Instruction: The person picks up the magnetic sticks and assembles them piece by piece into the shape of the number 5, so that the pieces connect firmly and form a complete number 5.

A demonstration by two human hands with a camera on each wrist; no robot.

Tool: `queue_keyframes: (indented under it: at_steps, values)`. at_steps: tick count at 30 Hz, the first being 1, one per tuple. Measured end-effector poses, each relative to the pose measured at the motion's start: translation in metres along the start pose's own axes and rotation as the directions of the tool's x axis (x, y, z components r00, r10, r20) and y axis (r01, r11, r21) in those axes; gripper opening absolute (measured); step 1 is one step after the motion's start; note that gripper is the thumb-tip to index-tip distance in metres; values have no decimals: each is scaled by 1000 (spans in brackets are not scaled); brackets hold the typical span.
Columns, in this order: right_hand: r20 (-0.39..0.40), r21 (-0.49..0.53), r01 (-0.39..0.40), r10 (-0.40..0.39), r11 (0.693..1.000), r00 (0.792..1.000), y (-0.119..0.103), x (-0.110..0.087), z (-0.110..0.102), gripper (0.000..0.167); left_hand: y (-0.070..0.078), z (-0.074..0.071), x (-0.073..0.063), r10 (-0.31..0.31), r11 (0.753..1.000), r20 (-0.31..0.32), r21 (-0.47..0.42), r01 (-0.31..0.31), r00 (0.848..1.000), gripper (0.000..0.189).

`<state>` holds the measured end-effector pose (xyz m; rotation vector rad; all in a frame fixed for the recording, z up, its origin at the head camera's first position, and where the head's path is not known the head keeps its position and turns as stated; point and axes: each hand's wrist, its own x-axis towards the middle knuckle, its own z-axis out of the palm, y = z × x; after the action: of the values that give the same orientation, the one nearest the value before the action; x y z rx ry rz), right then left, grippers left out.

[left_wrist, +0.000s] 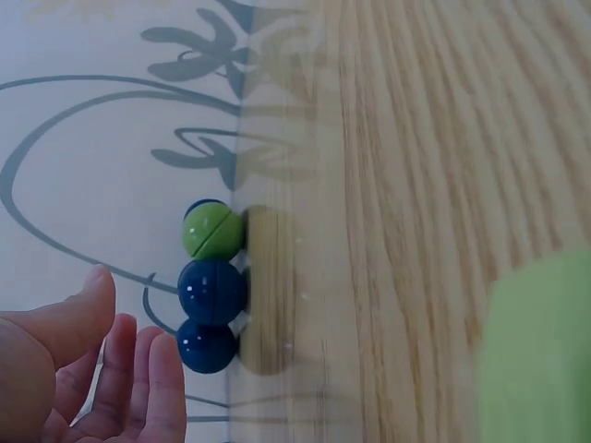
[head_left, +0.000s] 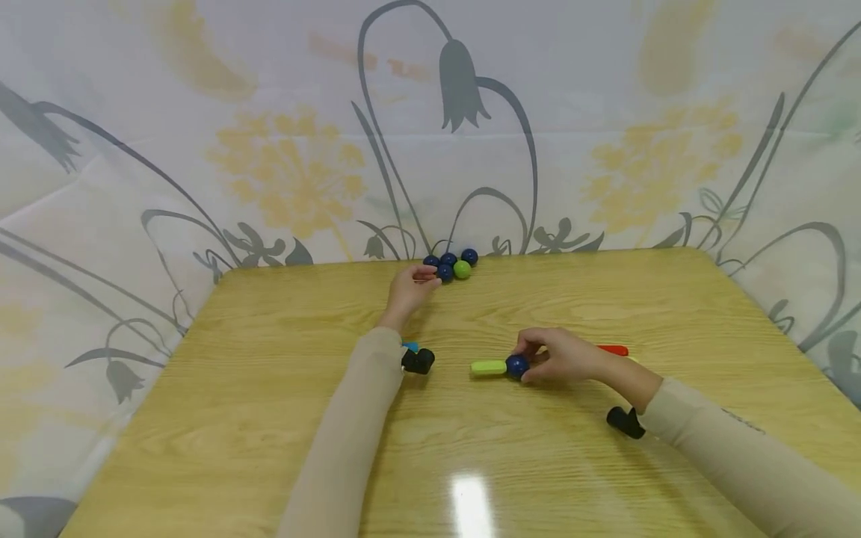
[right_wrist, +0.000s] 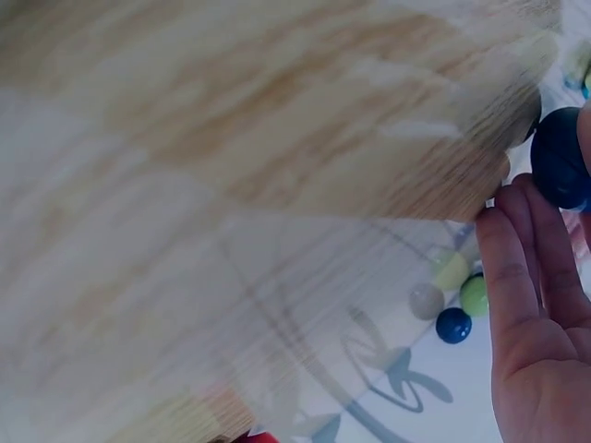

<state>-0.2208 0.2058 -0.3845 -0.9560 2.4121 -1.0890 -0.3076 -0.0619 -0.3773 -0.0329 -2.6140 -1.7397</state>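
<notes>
With thumb and fingers, my right hand (head_left: pixel 561 355) grips a dark blue ball (head_left: pixel 517 366) low over the table, at the end of a yellow-green stick (head_left: pixel 488 368). Whether ball and stick are joined cannot be told. In the right wrist view that blue ball (right_wrist: pixel 560 157) shows at the right edge beside the fingers. At the back of the table, my left hand (head_left: pixel 409 290) reaches beside a cluster of dark blue balls (head_left: pixel 445 273) and one green ball (head_left: pixel 462 269). The left wrist view shows its fingers loosely bent with nothing between them, near the nearest blue ball (left_wrist: pixel 207 346).
A red stick (head_left: pixel 613 350) lies behind the right wrist, partly hidden. A bit of a blue piece (head_left: pixel 410 347) shows by the left sleeve. The wooden table (head_left: pixel 269 418) ends at a flower-patterned cloth (head_left: pixel 289 90). Black wrist cameras stick out from both sleeves.
</notes>
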Motion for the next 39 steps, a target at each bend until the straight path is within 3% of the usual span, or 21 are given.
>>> queue_keyframes:
  at_steps: [5, 15, 23, 27, 34, 39]
  values:
    - [6, 7, -11, 11, 1000, 1000, -2, 1, 1, 25, 1, 5, 8, 9, 1000, -44, 6, -9, 999, 28]
    - [-3, -2, 3, -3, 1000, 1000, 2, 1, 1, 25, 4, 16, 16, -7, 999, -58, 41, 9, 998, 31]
    - [-3, -4, -4, 4, 1000, 1000, 0, -1, 1, 24, 6, 22, 18, 27, 993, 12, 113, -28, 1000, 40]
    - [-1, -1, -8, 8, 1000, 1000, -1, -1, 1, 24, 6, 23, 18, 36, 990, 10, 138, -37, 999, 40]
    - [9, -2, 5, -5, 1000, 1000, 1, -1, 0, 24, 3, 23, 17, 38, 966, 82, 253, -58, 996, 41]
    - [9, -7, -1, 1, 1000, 1000, 2, -1, 0, 24, 1, 25, 14, 8, 972, 108, 233, -33, 994, 30]
